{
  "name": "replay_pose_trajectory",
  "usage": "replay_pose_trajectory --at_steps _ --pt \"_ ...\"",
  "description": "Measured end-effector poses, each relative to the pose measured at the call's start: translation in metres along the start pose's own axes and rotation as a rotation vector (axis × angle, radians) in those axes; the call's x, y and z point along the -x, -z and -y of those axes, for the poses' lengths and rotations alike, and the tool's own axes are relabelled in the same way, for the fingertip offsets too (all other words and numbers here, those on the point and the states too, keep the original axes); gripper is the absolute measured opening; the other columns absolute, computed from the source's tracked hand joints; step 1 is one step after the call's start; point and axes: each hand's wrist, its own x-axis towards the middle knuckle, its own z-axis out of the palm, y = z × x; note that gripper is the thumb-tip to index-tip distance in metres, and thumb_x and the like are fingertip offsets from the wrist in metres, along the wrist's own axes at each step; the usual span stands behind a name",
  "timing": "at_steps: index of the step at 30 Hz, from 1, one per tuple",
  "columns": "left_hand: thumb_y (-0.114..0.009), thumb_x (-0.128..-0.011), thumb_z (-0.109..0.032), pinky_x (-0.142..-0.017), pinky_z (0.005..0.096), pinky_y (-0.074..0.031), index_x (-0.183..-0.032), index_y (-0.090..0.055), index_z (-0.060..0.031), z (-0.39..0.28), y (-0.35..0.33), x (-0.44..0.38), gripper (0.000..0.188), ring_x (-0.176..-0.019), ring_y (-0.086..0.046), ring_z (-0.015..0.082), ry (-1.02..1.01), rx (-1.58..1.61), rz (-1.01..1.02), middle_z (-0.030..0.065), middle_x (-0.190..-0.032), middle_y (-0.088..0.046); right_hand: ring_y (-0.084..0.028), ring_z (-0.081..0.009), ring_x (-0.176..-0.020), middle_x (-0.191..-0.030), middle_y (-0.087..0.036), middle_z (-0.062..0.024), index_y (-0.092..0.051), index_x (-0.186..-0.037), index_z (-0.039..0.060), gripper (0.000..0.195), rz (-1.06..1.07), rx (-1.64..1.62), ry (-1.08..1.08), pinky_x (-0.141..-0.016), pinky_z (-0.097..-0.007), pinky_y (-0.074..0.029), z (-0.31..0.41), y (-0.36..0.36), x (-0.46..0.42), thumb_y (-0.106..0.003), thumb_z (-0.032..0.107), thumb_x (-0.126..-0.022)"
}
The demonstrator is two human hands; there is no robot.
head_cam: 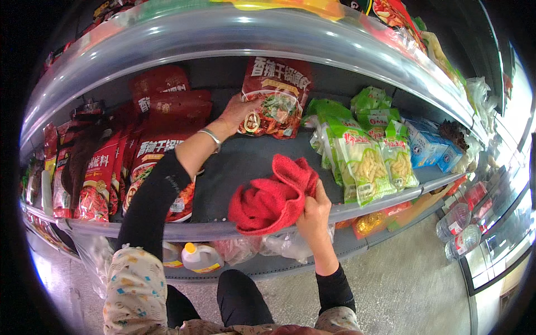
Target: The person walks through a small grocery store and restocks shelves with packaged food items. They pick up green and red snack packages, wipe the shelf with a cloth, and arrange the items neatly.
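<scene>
My left hand (pixel 239 114) grips the left side of a dark red seasoning packet (pixel 276 100), holding it upright near the back of the dark shelf (pixel 226 167). The packet shows a bowl of food and bears writing. In my right hand (pixel 315 209) is a crumpled red cloth (pixel 272 197), held over the shelf's front edge. Matching dark red packets (pixel 167 113) stand in rows left of my left forearm, partly hidden by it. Green-and-clear snack bags (pixel 364 159) stand to the right of the cloth.
A clear plastic shelf lip (pixel 201 230) runs along the front, and another shelf edge (pixel 251 33) curves above. Blue boxes (pixel 427 144) sit at the right end. A jug with a yellow cap (pixel 202 257) stands on the lower shelf. Large water bottles (pixel 462 240) are at the right.
</scene>
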Motion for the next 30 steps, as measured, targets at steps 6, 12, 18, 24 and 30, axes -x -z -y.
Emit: replay_pose_trajectory --at_steps 6,12,18,24,30 --pt "-0.066 -0.077 -0.024 -0.069 0.0287 -0.047 -0.107 -0.052 0.0020 0.069 0.042 -0.052 0.042 -0.083 -0.059 0.0165 -0.115 -0.165 -0.181 0.0109 -0.097 -0.060 -0.057 -0.0380 -0.090 -0.109 -0.051 -0.0239 -0.061 -0.083 -0.0050 0.022 0.033 0.006 0.026 -0.072 -0.0372 -0.047 0.004 0.000 -0.003 -0.064 0.010 -0.067" --pt "-0.069 -0.072 -0.038 -0.066 0.0273 -0.048 -0.096 -0.058 0.0057 0.066 0.019 -0.025 0.051 -0.078 -0.061 0.0161 0.135 -0.220 -0.368 0.0119 -0.088 -0.063 -0.058 -0.0375 -0.087 -0.106 -0.052 -0.0234 -0.061 -0.082 -0.0045 0.024 0.020 -0.007 0.002 -0.071 -0.0376 -0.047 0.001 0.001 0.002 -0.066 0.011 -0.065" --pt "-0.068 -0.075 -0.032 -0.068 0.0273 -0.050 -0.101 -0.057 0.0038 0.061 0.026 -0.013 0.046 -0.079 -0.062 0.0161 0.236 -0.268 -0.250 0.0112 -0.091 -0.063 -0.057 -0.0358 -0.080 -0.099 -0.053 -0.0213 -0.057 -0.070 -0.0042 0.015 -0.053 0.009 0.082 -0.063 -0.0378 -0.048 0.004 -0.004 -0.005 -0.064 0.007 -0.063" --pt "-0.063 -0.080 -0.031 -0.063 0.0265 -0.050 -0.100 -0.058 0.0028 0.057 0.019 -0.017 0.040 -0.076 -0.061 0.0133 0.191 -0.382 -0.246 0.0085 -0.090 -0.063 -0.057 -0.0373 -0.081 -0.101 -0.053 -0.0232 -0.059 -0.074 -0.0052 0.016 -0.038 0.010 0.061 -0.066 -0.0379 -0.047 0.008 -0.002 -0.005 -0.064 0.008 -0.066" --pt "-0.055 -0.081 -0.045 -0.076 0.0374 -0.045 -0.098 -0.056 0.0080 0.058 0.003 -0.018 0.056 -0.090 -0.058 0.0322 0.203 -0.866 -0.340 0.0222 -0.094 -0.060 -0.057 -0.0363 -0.090 -0.107 -0.052 -0.0224 -0.061 -0.086 -0.0029 0.022 0.006 0.044 -0.014 -0.073 -0.0367 -0.047 0.004 0.004 -0.001 -0.063 0.008 -0.067"
